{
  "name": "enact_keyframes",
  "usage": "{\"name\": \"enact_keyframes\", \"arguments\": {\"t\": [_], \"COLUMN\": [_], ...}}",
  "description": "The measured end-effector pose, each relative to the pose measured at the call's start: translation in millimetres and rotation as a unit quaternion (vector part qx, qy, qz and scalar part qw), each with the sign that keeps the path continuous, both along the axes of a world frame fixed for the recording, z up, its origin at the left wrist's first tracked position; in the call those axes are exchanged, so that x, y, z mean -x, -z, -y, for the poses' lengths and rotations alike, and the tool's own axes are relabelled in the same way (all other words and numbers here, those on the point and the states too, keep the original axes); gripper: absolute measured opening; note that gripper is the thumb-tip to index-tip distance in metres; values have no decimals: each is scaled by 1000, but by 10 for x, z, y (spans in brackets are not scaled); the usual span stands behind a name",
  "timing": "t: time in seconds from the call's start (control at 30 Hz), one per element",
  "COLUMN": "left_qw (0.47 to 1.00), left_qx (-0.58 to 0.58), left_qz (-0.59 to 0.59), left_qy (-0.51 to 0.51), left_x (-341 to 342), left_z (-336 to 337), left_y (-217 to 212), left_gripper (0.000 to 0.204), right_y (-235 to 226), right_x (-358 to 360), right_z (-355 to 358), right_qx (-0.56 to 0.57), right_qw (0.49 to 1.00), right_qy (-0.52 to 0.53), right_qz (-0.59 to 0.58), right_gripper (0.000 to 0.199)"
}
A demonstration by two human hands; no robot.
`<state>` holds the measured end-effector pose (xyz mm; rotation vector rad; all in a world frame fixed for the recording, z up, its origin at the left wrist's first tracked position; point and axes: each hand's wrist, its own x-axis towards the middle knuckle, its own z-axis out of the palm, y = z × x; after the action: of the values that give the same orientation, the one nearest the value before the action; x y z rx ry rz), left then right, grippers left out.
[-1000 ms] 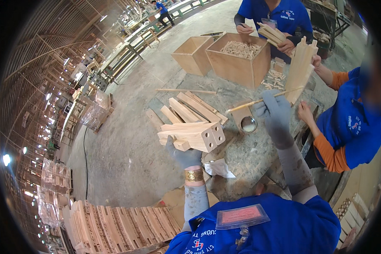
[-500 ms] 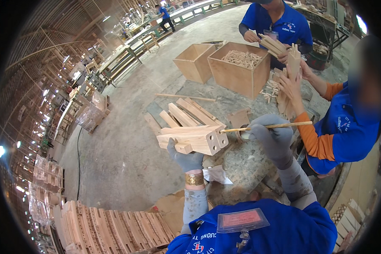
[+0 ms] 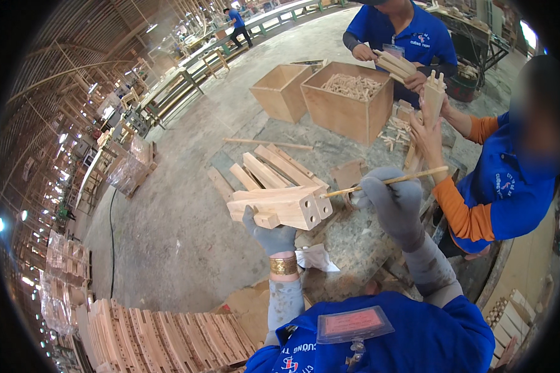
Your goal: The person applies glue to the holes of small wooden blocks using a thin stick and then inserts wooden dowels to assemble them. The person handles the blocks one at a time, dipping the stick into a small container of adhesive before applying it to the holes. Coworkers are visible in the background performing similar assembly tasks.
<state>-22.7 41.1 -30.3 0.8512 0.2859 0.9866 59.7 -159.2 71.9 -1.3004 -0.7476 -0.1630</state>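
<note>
My left hand (image 3: pixel 272 239), in a grey glove, is closed around a few pale wooden pieces (image 3: pixel 274 204) held side by side. Round holes show in their end faces, which point right. A small wooden block (image 3: pixel 267 220) sticks out on the near side by my thumb. In my grey-gloved right hand (image 3: pixel 393 202) is a thin wooden stick (image 3: pixel 420 176), pinched near its middle. Its left tip touches the end of the farther piece, at or beside an upper hole; exactly where, I cannot tell.
Beyond the held pieces lie several more wooden pieces (image 3: pixel 264 169). A plywood box of dowels (image 3: pixel 348 102) stands ahead beside another plywood box (image 3: pixel 280 93). Two co-workers hold wooden parts at the right and far right. Many slotted wooden parts (image 3: pixel 162 332) are stacked at lower left.
The stick has tilted more steeply, its free end swinging up and a little left, while its tip stays at the end of the wood. Both hands keep their hold.
</note>
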Motion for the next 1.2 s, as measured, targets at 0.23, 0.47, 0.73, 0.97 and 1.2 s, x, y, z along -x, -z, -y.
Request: {"name": "enact_keyframes", "arguments": {"t": [0.23,0.47,0.73,0.97,1.2], "left_qw": [939,995,981,993,997], "left_qx": [-288,-88,-159,87,82], "left_qz": [-146,3,-35,60,14], "left_qy": [-117,-45,-110,44,3], "left_x": [86,63,54,34,13], "left_z": [-35,-44,54,61,-1], "left_y": [123,102,-3,-187,-123], "left_gripper": [50,46,38,50,53], "right_y": [-35,83,73,98,87], "right_x": [-56,-10,11,23,98], "right_z": [72,93,122,98,75], "right_qx": [-56,-55,-3,36,26], "right_qw": [982,991,997,997,997], "right_qy": [-25,-77,-70,-61,-49], "right_qz": [-177,-98,-43,1,-53], "right_gripper": [10,10,9,10,10]}}
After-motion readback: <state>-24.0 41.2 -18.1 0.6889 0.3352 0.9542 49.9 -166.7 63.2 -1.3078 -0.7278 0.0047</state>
